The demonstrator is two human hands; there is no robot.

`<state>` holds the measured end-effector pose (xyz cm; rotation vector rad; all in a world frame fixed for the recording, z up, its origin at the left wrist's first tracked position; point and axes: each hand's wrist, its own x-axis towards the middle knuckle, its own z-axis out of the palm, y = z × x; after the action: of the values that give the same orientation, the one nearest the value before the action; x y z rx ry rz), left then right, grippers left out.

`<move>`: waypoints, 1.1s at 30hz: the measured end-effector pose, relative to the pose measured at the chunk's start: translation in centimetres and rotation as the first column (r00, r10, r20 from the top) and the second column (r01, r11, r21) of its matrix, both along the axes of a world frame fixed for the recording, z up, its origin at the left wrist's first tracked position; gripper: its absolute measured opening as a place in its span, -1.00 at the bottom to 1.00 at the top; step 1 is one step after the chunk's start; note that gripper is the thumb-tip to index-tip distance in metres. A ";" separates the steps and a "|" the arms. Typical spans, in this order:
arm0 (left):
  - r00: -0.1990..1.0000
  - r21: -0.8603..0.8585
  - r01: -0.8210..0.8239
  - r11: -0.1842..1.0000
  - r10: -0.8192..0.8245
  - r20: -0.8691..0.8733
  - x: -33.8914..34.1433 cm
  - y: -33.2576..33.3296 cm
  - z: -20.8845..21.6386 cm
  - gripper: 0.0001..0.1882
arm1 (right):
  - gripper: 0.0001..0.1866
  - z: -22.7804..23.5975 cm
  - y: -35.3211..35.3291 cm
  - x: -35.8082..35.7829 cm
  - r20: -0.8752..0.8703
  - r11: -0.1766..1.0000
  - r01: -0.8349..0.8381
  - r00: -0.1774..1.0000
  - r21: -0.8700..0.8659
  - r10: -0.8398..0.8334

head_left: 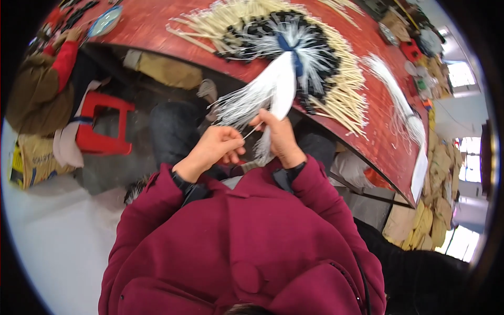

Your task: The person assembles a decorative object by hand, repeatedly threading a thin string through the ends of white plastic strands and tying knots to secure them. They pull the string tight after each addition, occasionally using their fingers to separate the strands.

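My left hand [210, 149] is pinched closed on one end of a thin pale strand [252, 131] in front of my lap. The strand's other end runs to the closed fingertips of my right hand [283, 140]. Beside the right hand, a bundle of long white strings [251, 98] hangs over the table edge, next to a smooth white strip [283, 86]. A dark blue band [297, 52] gathers the strings on the table. Around them fan many pale sticks [344, 86] with black ends [326, 50].
The red table [375, 139] curves ahead of me. Another white string bundle [401, 102] lies on its right side, and a bowl [105, 22] sits at far left. A red stool [105, 123] stands on the left near another person in a red sleeve [64, 63]. Sacks are piled at right.
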<state>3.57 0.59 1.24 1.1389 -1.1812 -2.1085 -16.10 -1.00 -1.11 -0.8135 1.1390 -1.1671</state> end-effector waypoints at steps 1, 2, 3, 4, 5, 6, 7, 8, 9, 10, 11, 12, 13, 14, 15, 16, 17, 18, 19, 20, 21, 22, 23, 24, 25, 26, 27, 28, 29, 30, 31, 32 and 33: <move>0.998 -0.018 -0.009 1.000 0.010 0.056 0.1 0.1 0.1 -0.88 | -0.77 0.0 -0.1 0.1 0.003 1.000 -0.019 1.000 -0.005 0.019; 0.992 -0.035 -0.029 0.999 0.033 0.118 0.2 0.3 0.1 -0.89 | -0.77 -0.1 -0.1 0.2 0.013 0.999 -0.049 0.999 -0.007 0.049; 0.994 -0.044 -0.011 0.999 0.016 0.110 0.1 0.5 0.0 -0.89 | -0.77 -0.3 0.0 0.0 0.005 0.999 -0.031 1.000 -0.015 0.031; 0.997 -0.125 -0.068 0.990 0.071 0.021 -0.1 0.6 -0.2 -0.89 | -0.77 -0.5 0.0 -0.1 0.001 0.999 -0.033 0.999 -0.001 0.033; 0.990 -0.196 -0.134 0.971 0.122 -0.072 -0.3 0.7 -0.5 -0.89 | -0.77 -0.6 0.0 -0.3 -0.001 0.999 -0.037 0.999 0.014 0.037; 0.971 -0.258 -0.207 0.944 0.166 -0.169 -0.6 0.6 -0.6 -0.90 | -0.77 -0.6 0.1 -0.4 -0.002 0.999 -0.043 0.999 0.030 0.043; 0.971 -0.262 -0.206 0.943 0.165 -0.171 -1.1 0.4 -0.1 -0.90 | -0.77 -0.5 0.0 -0.2 -0.003 0.999 -0.042 0.999 0.026 0.042; 0.952 -0.196 -0.255 0.947 0.209 -0.225 -2.2 0.1 0.6 -0.90 | -0.76 -0.2 0.0 0.0 0.020 0.998 -0.050 0.999 0.025 0.049; 0.927 -0.127 -0.299 0.946 0.256 -0.274 -3.3 -0.2 1.4 -0.91 | -0.76 0.0 0.0 0.2 0.043 0.998 -0.058 0.997 0.024 0.057; 0.897 -0.057 -0.338 0.939 0.304 -0.320 -3.9 -0.7 1.9 -0.91 | -0.75 0.2 0.0 0.3 0.066 0.998 -0.066 0.996 0.022 0.064; 0.897 -0.061 -0.339 0.939 0.303 -0.323 -4.2 -1.2 1.8 -0.91 | -0.75 0.1 -0.1 0.2 0.065 0.998 -0.066 0.996 0.017 0.065; 0.918 -0.158 -0.345 0.925 0.297 -0.263 -4.4 -1.7 1.5 -0.93 | -0.76 -0.3 0.0 0.1 0.052 0.997 -0.070 0.996 0.020 0.069; 0.934 -0.254 -0.342 0.905 0.297 -0.200 -4.6 -2.2 1.1 -0.94 | -0.76 -0.7 -0.1 -0.1 0.039 0.997 -0.075 0.997 0.023 0.074; 0.944 -0.348 -0.330 0.878 0.302 -0.136 -4.8 -2.5 0.8 -0.95 | -0.77 -0.8 -0.1 -0.2 0.027 0.996 -0.080 0.997 0.027 0.079; 0.946 -0.350 -0.325 0.879 0.296 -0.135 -4.7 -2.7 0.4 -0.95 | -0.77 -0.7 -0.2 -0.3 0.028 0.997 -0.074 0.997 0.025 0.073; 0.945 -0.588 -0.287 0.756 0.324 -0.045 -4.3 -2.9 0.0 -0.96 | -0.77 -0.6 -0.2 -0.4 -0.013 0.997 -0.079 0.997 0.027 0.079; 0.928 -0.783 -0.206 0.587 0.372 0.035 -3.9 -3.1 -0.2 -0.96 | -0.76 -0.4 -0.2 -0.5 -0.054 0.996 -0.084 0.995 0.030 0.086; 0.896 -0.919 -0.087 0.385 0.434 0.097 -3.6 -3.2 -0.5 -0.96 | -0.75 -0.4 -0.2 -0.6 -0.094 0.995 -0.089 0.991 0.033 0.092; 0.898 -0.919 -0.083 0.384 0.430 0.099 -3.4 -3.1 -0.7 -0.96 | -0.75 -0.5 -0.2 -0.6 -0.092 0.996 -0.085 0.992 0.032 0.088; 0.901 -0.930 -0.016 0.368 0.409 0.147 -3.1 -2.8 -0.7 -0.95 | -0.74 -0.7 -0.4 -0.6 -0.093 0.993 -0.112 0.989 0.024 0.114; 0.901 -0.935 0.051 0.350 0.389 0.195 -2.9 -2.4 -0.8 -0.93 | -0.73 -0.8 -0.5 -0.5 -0.096 0.990 -0.139 0.986 0.016 0.140; 0.897 -0.937 0.117 0.330 0.370 0.242 -2.8 -2.3 -0.8 -0.91 | -0.71 -0.9 -0.5 -0.5 -0.099 0.986 -0.166 0.981 0.009 0.166; 0.897 -0.937 0.118 0.329 0.370 0.243 -2.8 -2.3 -0.7 -0.91 | -0.71 -0.9 -0.5 -0.5 -0.099 0.986 -0.166 0.981 0.008 0.165; 0.882 -0.924 0.174 0.340 0.364 0.300 -2.8 -2.4 -0.6 -0.91 | -0.71 -0.9 -0.5 -0.5 -0.101 0.986 -0.164 0.981 0.013 0.165; 0.862 -0.908 0.229 0.350 0.361 0.356 -2.9 -2.4 -0.5 -0.91 | -0.70 -0.9 -0.5 -0.5 -0.104 0.986 -0.166 0.981 0.017 0.167; 0.839 -0.889 0.282 0.361 0.356 0.411 -2.9 -2.4 -0.4 -0.90 | -0.70 -0.8 -0.5 -0.5 -0.106 0.986 -0.167 0.980 0.021 0.168; 0.839 -0.890 0.281 0.360 0.359 0.410 -2.9 -2.4 -0.5 -0.90 | -0.70 -0.8 -0.5 -0.5 -0.107 0.985 -0.169 0.980 0.020 0.170; 0.859 -0.880 0.233 0.414 0.337 0.386 -2.8 -2.4 -0.6 -0.92 | -0.70 -0.7 -0.5 -0.6 -0.099 0.985 -0.168 0.980 0.026 0.170; 0.878 -0.864 0.186 0.468 0.316 0.360 -2.9 -2.4 -0.7 -0.93 | -0.70 -0.6 -0.4 -0.6 -0.090 0.985 -0.168 0.981 0.032 0.170; 0.896 -0.843 0.141 0.520 0.296 0.332 -2.8 -2.3 -0.8 -0.94 | -0.71 -0.6 -0.4 -0.6 -0.081 0.985 -0.166 0.982 0.039 0.169; 0.895 -0.844 0.140 0.518 0.297 0.332 -3.0 -2.3 -0.9 -0.94 | -0.71 -0.6 -0.4 -0.5 -0.081 0.985 -0.167 0.982 0.037 0.170; 0.916 -0.797 0.056 0.601 0.287 0.280 -3.2 -2.2 -0.9 -0.94 | -0.71 -0.6 -0.4 -0.5 -0.072 0.986 -0.165 0.983 0.038 0.167; 0.932 -0.736 -0.026 0.676 0.282 0.227 -3.5 -2.1 -0.8 -0.93 | -0.71 -0.7 -0.4 -0.4 -0.062 0.986 -0.162 0.984 0.038 0.164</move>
<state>0.04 -1.53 0.41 1.1397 -1.7758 -1.1171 -16.52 -1.42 -1.77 -0.9072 1.1202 -0.9899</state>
